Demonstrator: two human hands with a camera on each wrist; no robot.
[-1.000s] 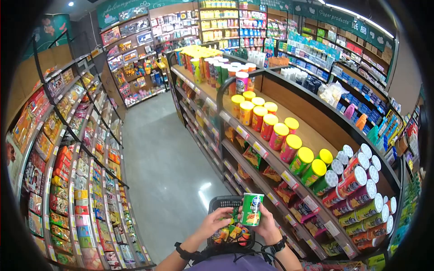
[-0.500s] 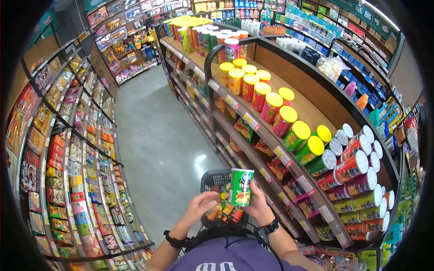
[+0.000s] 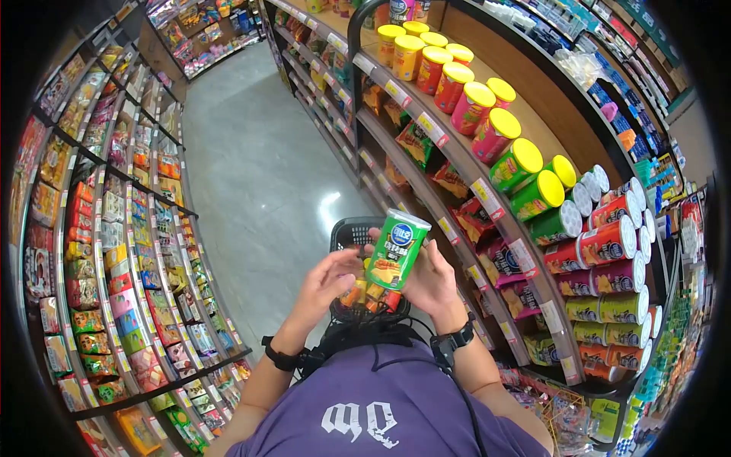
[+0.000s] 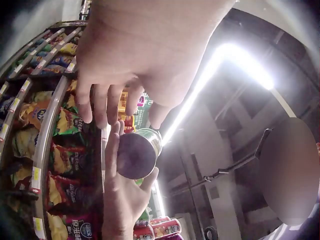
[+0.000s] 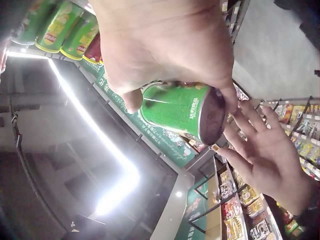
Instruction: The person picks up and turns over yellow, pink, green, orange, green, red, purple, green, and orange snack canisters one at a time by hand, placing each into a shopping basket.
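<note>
My right hand (image 3: 430, 283) grips a green chip canister (image 3: 397, 250) with a clear lid, held tilted over the basket. Its printed front, with a blue oval logo, faces up in the head view. In the right wrist view, thumb and fingers wrap the green canister (image 5: 175, 111) on both sides, its dark base toward the left hand. My left hand (image 3: 329, 286) hovers just left of the canister, fingers extended and loosely spread. The left wrist view shows the canister's round base (image 4: 136, 156) below the left fingers, with the right hand (image 4: 125, 202) behind it.
Below the hands is a black basket (image 3: 344, 228) holding several colourful packs. On the right, a shelf (image 3: 426, 122) carries yellow-lidded canisters (image 3: 472, 107) and stacked white-lidded ones (image 3: 609, 240). Snack racks (image 3: 114, 259) line the left side of the grey floor aisle (image 3: 251, 152).
The head view has tipped downward, showing more of the purple shirt. The canister has tilted and sits higher in the picture, still in the right hand; the left hand stays beside it.
</note>
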